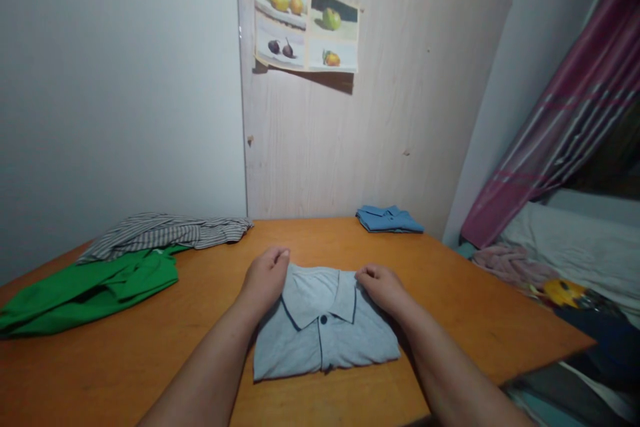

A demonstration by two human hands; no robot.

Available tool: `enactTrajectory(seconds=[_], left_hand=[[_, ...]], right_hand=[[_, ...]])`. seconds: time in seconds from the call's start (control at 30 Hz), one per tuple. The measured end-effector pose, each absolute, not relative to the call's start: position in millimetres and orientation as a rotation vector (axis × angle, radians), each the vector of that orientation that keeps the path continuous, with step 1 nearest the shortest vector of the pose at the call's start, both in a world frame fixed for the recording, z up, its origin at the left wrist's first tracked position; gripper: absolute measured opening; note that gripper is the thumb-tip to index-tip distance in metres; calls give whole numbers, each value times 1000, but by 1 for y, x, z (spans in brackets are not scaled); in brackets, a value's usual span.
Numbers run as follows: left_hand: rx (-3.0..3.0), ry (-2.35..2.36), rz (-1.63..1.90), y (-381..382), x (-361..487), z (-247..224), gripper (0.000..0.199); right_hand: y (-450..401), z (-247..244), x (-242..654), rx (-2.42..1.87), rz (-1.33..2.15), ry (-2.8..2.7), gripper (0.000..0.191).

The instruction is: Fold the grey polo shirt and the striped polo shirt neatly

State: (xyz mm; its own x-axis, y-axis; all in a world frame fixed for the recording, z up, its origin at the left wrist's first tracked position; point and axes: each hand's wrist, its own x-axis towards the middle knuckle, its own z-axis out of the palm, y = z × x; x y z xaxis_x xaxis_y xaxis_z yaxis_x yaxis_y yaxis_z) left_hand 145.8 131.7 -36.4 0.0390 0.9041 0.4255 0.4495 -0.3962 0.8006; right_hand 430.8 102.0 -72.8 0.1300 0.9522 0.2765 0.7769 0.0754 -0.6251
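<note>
A light grey polo shirt (300,347) lies folded into a rough rectangle on the wooden table, its dark-edged collar facing up and a dark button showing below the neck. At the left side of the collar, my left hand (269,273) is closed on the shirt's upper edge. My right hand (383,283) pinches the same edge at the right side of the collar. Both forearms reach in from the bottom of the view, one on each side of the shirt. The fingertips are partly hidden by the hands.
On the table (200,360), a green garment (100,290) and a striped garment (165,233) lie loosely at the left. A folded blue shirt (390,219) rests at the back right. Beyond the right edge are a pink curtain (530,153) and heaped cloth (520,267).
</note>
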Motion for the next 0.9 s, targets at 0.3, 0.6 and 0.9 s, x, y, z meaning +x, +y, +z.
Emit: enactTrajectory(seconds=[0.3,0.6,0.9], left_hand=[[1554,1519,1188,149,103,-42,17],[1871,1407,696,136,103,-47,5],[1922,1458,976,135,104,-39,4]], right_hand=[[95,-71,427,-1804,345,-1816,16],[96,-72,427,-1778,410,-1849,13],[96,-66,424,-1667,264,-1674,12]])
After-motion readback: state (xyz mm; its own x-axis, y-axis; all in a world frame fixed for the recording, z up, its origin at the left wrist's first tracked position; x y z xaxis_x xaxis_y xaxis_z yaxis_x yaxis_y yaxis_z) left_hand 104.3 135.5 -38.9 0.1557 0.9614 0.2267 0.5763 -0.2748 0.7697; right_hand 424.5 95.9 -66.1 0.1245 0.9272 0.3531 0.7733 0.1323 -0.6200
